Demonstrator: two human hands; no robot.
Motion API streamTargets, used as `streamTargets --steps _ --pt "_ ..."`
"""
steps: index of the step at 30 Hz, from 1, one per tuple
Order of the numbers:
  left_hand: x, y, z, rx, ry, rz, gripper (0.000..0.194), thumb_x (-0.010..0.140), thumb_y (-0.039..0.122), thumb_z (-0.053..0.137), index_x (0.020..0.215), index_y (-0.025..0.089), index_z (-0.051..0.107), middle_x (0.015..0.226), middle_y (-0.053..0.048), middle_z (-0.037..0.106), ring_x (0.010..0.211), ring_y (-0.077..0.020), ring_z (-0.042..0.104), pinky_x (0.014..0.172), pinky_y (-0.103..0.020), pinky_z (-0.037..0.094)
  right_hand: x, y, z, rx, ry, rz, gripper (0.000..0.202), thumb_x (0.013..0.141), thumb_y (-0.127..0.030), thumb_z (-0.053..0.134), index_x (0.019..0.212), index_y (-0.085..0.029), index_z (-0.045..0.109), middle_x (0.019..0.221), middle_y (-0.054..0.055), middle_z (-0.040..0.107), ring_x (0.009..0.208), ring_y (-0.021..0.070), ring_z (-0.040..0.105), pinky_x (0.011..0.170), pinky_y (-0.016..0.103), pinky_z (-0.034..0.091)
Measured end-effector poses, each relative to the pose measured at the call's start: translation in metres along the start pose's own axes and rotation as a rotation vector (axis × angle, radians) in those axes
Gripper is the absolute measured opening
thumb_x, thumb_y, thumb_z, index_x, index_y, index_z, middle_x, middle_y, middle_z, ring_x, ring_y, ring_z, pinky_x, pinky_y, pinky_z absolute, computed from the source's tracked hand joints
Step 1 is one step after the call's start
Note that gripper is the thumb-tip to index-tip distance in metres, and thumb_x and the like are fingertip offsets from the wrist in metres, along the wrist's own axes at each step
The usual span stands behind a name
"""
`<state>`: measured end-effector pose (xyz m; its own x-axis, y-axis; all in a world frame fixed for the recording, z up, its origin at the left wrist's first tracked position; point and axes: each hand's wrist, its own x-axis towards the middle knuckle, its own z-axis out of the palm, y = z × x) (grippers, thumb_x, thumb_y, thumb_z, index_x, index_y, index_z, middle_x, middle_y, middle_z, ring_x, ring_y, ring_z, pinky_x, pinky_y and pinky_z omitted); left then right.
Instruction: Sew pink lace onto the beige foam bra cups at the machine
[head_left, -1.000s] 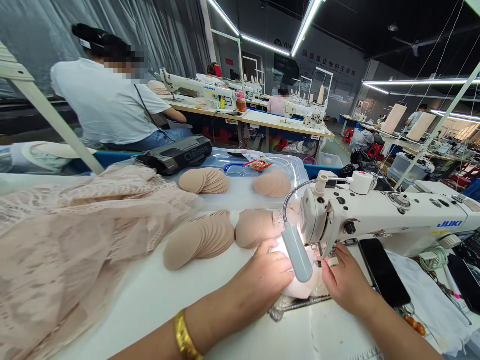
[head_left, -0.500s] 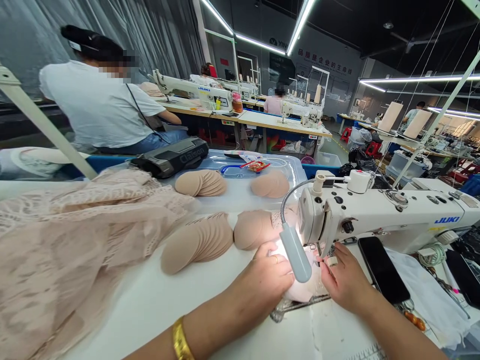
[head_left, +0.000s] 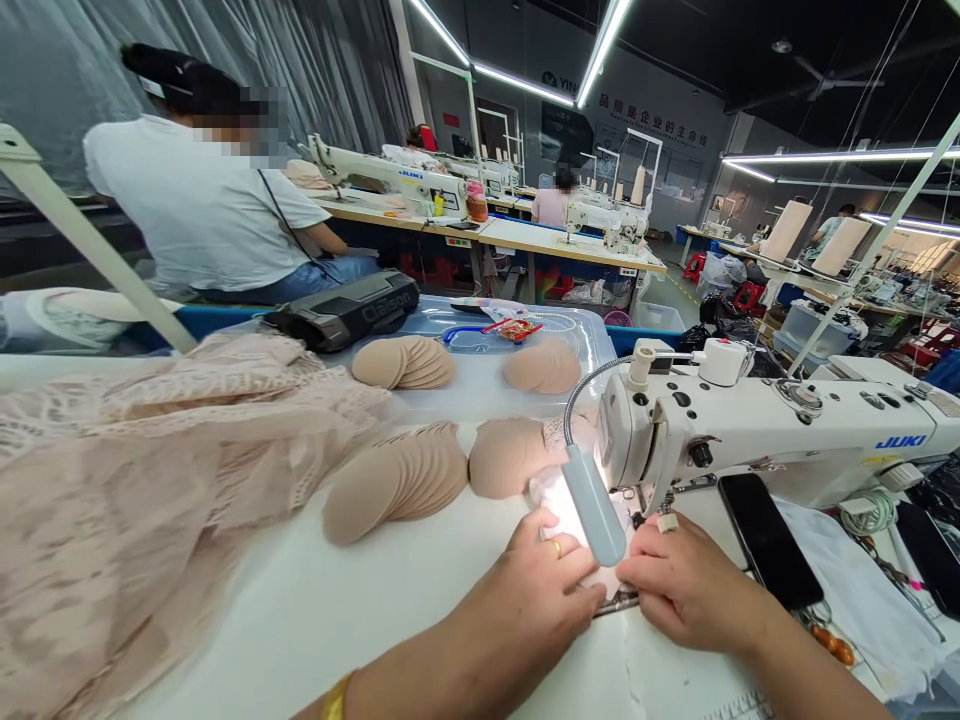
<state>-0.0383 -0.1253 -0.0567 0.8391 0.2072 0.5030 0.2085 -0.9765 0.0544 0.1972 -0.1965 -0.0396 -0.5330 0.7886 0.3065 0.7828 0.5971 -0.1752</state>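
Observation:
A piece of pale pink fabric [head_left: 556, 492] lies at the needle area of a white JUKI sewing machine [head_left: 757, 420], brightly lit by a grey gooseneck lamp [head_left: 592, 505] that hides part of it. My left hand [head_left: 544, 585], wearing a ring, has its fingers bent and gripping the fabric's near left part. On the other side, my right hand [head_left: 686, 580] pinches the fabric's near right edge, just in front of the presser foot. Both sets of fingertips are partly hidden. Fanned beige oval pads [head_left: 401, 485] and another pad stack [head_left: 506, 458] lie left of the machine.
Beige lace fabric [head_left: 150, 500] is heaped on the left of the table. Behind the pads is a clear plastic lid [head_left: 472, 395] bearing more pads. A black phone [head_left: 770, 540] and white cloth [head_left: 855, 590] lie at right. A co-worker [head_left: 210, 210] sits ahead at left.
Both hands have come nearer to me, away from the needle area. My right hand's fingers have drawn together on the fabric edge, and more fabric shows beyond my left hand.

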Motion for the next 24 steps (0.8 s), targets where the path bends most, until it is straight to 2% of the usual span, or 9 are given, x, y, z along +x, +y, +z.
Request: streamTargets --steps 4,6,10,18,24 --pt "0.006 -0.01 -0.005 0.033 -0.041 0.011 0.016 0.077 0.006 0.055 0.072 0.02 0.05 0.072 -0.001 0.056 0.069 -0.0204 0.05 0.086 -0.048 0.034 0.001 0.001 0.005 -0.023 -0.017 0.054 0.015 0.085 -0.008 0.05 0.081 -0.022 0.051 0.08 0.0 0.056 0.076 0.0187 0.048 0.076 0.031 0.039" --pt "0.01 -0.015 -0.008 0.036 -0.06 0.021 0.016 0.075 0.005 0.056 0.072 0.02 0.051 0.074 -0.001 0.059 0.071 -0.0208 0.052 0.085 -0.048 0.034 0.001 0.001 0.009 -0.053 -0.006 0.079 0.016 0.086 -0.009 0.05 0.079 -0.023 0.049 0.079 0.0 0.054 0.074 0.0186 0.046 0.073 0.031 0.037" --pt "0.016 -0.023 -0.016 -0.024 -0.064 0.029 0.021 0.081 0.0 0.055 0.076 0.02 0.055 0.084 0.0 0.065 0.081 -0.022 0.058 0.088 -0.046 0.034 0.002 0.003 0.018 -0.097 0.024 0.104 0.016 0.087 -0.009 0.05 0.08 -0.023 0.048 0.078 0.0 0.054 0.074 0.0194 0.044 0.071 0.031 0.033" --pt "0.033 -0.044 -0.03 -0.135 -0.106 0.037 0.021 0.096 0.008 0.051 0.086 0.022 0.062 0.089 0.001 0.07 0.083 -0.0203 0.059 0.089 -0.041 0.034 0.007 0.008 0.031 -0.126 0.057 0.162 0.014 0.084 -0.008 0.052 0.083 -0.022 0.052 0.078 0.001 0.055 0.07 0.0191 0.042 0.067 0.031 0.03" --pt "0.04 -0.062 -0.034 -0.141 -0.172 -0.038 0.026 0.09 0.001 0.051 0.073 0.019 0.059 0.079 0.002 0.067 0.077 -0.018 0.057 0.086 -0.037 0.035 0.008 0.009 0.034 -0.121 0.073 0.187 0.013 0.09 -0.011 0.048 0.087 -0.022 0.054 0.076 0.002 0.054 0.071 0.0206 0.043 0.067 0.032 0.03"
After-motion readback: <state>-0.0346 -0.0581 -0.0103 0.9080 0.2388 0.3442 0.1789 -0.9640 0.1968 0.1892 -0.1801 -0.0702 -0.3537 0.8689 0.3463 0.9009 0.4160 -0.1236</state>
